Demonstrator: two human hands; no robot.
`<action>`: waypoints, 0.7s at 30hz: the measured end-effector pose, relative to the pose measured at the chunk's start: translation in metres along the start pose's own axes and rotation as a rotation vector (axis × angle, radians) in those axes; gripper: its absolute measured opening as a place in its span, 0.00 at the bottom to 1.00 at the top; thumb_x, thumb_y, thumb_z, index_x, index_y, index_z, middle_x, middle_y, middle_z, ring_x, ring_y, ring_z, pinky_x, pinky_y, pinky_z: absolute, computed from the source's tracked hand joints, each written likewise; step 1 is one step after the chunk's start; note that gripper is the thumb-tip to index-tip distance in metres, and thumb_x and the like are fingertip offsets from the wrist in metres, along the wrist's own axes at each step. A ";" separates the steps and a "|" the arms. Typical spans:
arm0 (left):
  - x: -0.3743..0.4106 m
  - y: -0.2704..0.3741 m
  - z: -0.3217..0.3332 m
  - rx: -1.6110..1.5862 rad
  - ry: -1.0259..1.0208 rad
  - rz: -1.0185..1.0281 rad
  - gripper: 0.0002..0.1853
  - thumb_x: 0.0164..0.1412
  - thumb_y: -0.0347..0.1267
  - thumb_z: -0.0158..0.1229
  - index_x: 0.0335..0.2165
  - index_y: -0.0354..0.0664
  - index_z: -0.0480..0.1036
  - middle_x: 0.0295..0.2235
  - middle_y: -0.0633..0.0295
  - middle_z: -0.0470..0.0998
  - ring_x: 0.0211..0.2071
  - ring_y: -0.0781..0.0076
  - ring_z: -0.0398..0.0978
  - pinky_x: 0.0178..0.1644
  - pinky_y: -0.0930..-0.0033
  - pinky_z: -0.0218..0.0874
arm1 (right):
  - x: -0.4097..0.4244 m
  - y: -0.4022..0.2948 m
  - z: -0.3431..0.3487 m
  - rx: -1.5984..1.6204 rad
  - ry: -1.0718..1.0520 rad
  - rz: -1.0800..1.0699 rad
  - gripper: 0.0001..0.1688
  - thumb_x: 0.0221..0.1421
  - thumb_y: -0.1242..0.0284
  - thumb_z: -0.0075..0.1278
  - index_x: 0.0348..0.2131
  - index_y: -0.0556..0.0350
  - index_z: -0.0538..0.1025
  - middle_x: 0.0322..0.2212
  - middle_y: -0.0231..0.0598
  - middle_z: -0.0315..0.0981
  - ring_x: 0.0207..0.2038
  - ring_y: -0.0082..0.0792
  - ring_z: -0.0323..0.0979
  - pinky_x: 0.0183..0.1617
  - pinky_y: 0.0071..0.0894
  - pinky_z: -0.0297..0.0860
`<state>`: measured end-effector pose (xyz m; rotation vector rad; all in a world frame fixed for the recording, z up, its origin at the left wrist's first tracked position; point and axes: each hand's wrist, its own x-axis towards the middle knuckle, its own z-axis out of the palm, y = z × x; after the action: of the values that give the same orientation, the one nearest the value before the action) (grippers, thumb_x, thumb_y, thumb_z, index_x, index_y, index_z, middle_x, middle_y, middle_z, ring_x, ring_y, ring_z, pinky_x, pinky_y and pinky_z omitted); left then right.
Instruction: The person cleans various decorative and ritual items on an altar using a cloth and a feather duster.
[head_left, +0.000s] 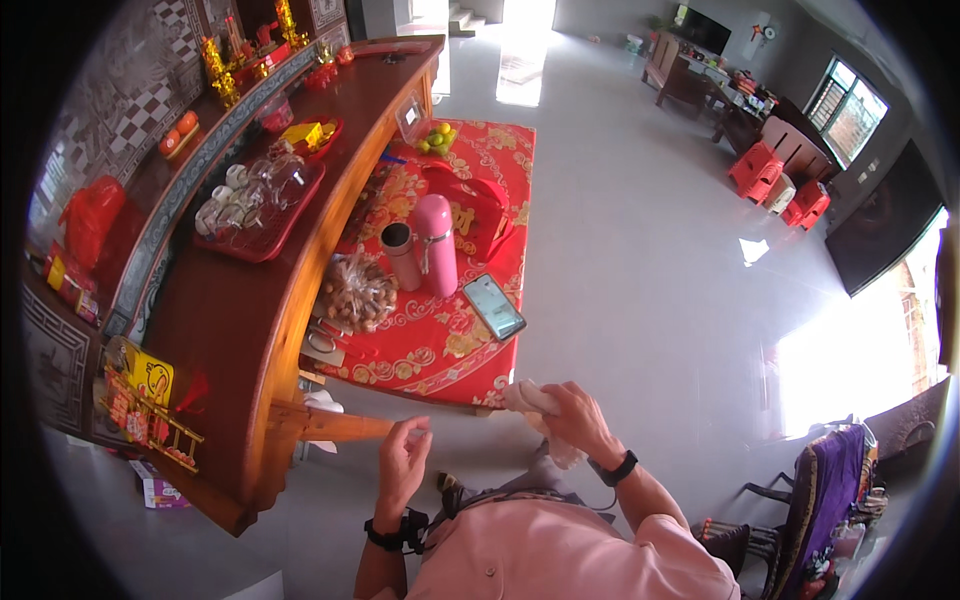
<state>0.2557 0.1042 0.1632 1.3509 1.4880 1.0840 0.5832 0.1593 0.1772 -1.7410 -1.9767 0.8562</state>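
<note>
My right hand (581, 421) grips a crumpled pale cloth (527, 397), which hangs beside the near right corner of a low table with a red floral tablecloth (420, 375). My left hand (403, 459) holds nothing, its fingers loosely curled and apart, near a wooden beam (337, 424) of the tall altar table. On the red cloth lie a smartphone (495, 309) with its screen lit and a clear bag of brown round items (361, 294). Between them stand a pink thermos (441, 259) and a lidless pink tumbler (402, 259). Scissors (324, 342) rest at the left edge.
A red bag (469, 214) and a clear box of citrus fruit (436, 141) sit farther back. The altar table (225, 315) runs along the left, bearing a red tray (281, 236) of glassware. At the lower right stands a chair draped in purple cloth (817, 495).
</note>
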 end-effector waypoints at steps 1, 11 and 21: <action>0.007 0.005 0.014 -0.008 0.006 -0.011 0.15 0.66 0.24 0.60 0.51 0.37 0.75 0.39 0.62 0.79 0.31 0.79 0.74 0.35 0.75 0.68 | 0.003 0.012 -0.007 0.015 0.010 -0.008 0.25 0.51 0.72 0.58 0.51 0.46 0.77 0.44 0.48 0.75 0.44 0.56 0.76 0.48 0.49 0.74; 0.104 0.082 0.215 -0.765 0.256 -0.168 0.18 0.69 0.27 0.57 0.55 0.38 0.69 0.43 0.59 0.77 0.36 0.74 0.76 0.41 0.72 0.69 | 0.048 0.147 -0.124 0.060 -0.007 -0.011 0.24 0.52 0.73 0.58 0.51 0.46 0.78 0.46 0.45 0.77 0.47 0.53 0.76 0.49 0.47 0.74; 0.190 0.112 0.318 -0.787 0.290 -0.199 0.16 0.68 0.29 0.58 0.53 0.41 0.71 0.42 0.61 0.78 0.35 0.73 0.77 0.39 0.72 0.65 | 0.102 0.232 -0.211 0.034 -0.001 -0.066 0.24 0.50 0.75 0.60 0.50 0.46 0.79 0.43 0.44 0.77 0.45 0.54 0.77 0.46 0.48 0.75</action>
<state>0.5770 0.3195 0.1753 0.5044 1.1497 1.5532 0.8747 0.3133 0.1711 -1.6472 -1.9968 0.8642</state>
